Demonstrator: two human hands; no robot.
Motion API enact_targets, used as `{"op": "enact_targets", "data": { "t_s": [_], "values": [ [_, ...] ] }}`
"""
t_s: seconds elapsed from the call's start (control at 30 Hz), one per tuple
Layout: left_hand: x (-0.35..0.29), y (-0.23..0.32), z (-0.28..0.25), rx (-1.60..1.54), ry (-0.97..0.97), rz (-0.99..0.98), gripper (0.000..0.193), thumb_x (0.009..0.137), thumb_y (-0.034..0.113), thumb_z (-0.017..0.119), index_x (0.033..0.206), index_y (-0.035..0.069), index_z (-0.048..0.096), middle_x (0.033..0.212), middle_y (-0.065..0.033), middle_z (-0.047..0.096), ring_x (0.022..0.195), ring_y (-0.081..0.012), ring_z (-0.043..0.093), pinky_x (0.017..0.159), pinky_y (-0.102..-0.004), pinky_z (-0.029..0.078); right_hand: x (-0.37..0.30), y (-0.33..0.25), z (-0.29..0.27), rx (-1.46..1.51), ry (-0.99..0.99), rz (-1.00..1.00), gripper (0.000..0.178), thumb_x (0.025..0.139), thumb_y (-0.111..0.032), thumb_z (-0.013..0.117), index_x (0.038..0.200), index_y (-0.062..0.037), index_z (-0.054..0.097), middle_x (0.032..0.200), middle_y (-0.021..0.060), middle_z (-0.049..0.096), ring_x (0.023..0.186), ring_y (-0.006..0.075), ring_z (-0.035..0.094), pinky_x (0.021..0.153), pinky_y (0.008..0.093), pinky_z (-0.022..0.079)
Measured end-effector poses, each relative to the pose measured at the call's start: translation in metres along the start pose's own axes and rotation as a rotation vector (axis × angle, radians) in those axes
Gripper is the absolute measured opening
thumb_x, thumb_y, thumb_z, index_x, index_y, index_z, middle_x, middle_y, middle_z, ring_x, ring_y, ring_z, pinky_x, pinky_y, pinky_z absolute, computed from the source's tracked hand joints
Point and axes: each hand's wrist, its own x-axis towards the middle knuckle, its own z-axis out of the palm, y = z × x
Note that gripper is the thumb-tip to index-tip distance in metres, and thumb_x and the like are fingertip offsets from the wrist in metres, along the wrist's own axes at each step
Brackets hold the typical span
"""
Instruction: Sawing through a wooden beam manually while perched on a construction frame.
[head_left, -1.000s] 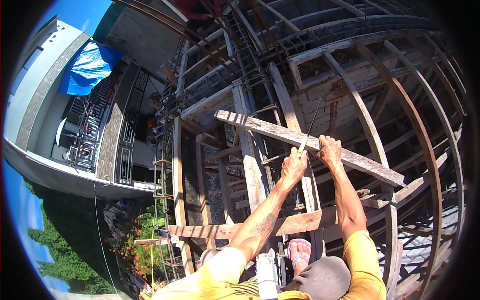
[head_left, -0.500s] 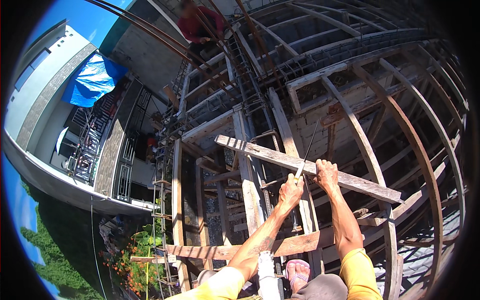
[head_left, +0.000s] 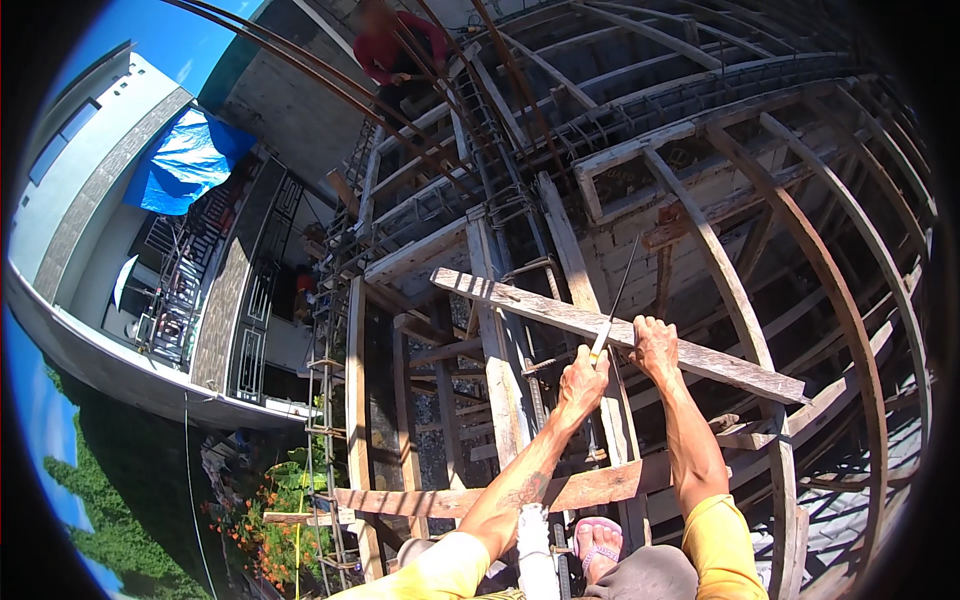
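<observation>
My left hand [head_left: 581, 384] is closed round the pale handle of what looks like a handsaw [head_left: 622, 285]. Its thin dark blade, seen nearly edge-on, points up and away across a weathered wooden plank [head_left: 530, 304]. That plank slants from the middle of the view down to the right, lying over the timber framework. My right hand [head_left: 655, 348] grips the plank's near edge, just right of the saw. Where the blade meets the wood, I cannot see whether there is a cut.
Below my forearms runs a crosswise board [head_left: 590, 487], with my sandalled foot [head_left: 599, 545] beside it. Timber ribs [head_left: 715, 260] spread to the right. Steel rebar [head_left: 330, 65] slants overhead. A person in red [head_left: 400, 45] is at the far top. Deep gaps lie between the beams.
</observation>
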Motion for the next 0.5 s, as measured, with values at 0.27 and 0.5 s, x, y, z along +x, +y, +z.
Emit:
{"op": "enact_targets", "data": {
  "t_s": [0.27,0.5],
  "values": [
    [-0.0008,0.0000,0.0007,-0.002,0.012,0.009,0.032,0.098,0.035,0.054,0.101,0.003,0.050,0.083,-0.0318,0.066,0.084,-0.0519,0.065,0.071,-0.0564,0.052,-0.0008,-0.0003,-0.0021,-0.001,0.011,-0.005,0.048,0.059,-0.021,0.085,0.097,-0.0124,0.057,0.090,0.0063,0.062,0.091,0.0270,0.063,0.078,0.0430,0.045],
    [0.0001,-0.0011,0.0017,0.006,0.013,0.004,0.032,0.098,0.035,0.054,0.102,0.003,0.051,0.083,-0.0318,0.066,0.084,-0.0519,0.065,0.071,-0.0564,0.052,-0.0001,-0.0001,-0.0007,0.005,0.010,-0.007,0.048,0.059,-0.021,0.085,0.097,-0.0121,0.056,0.090,0.0063,0.062,0.090,0.0267,0.063,0.078,0.0431,0.045]
  ]
}}
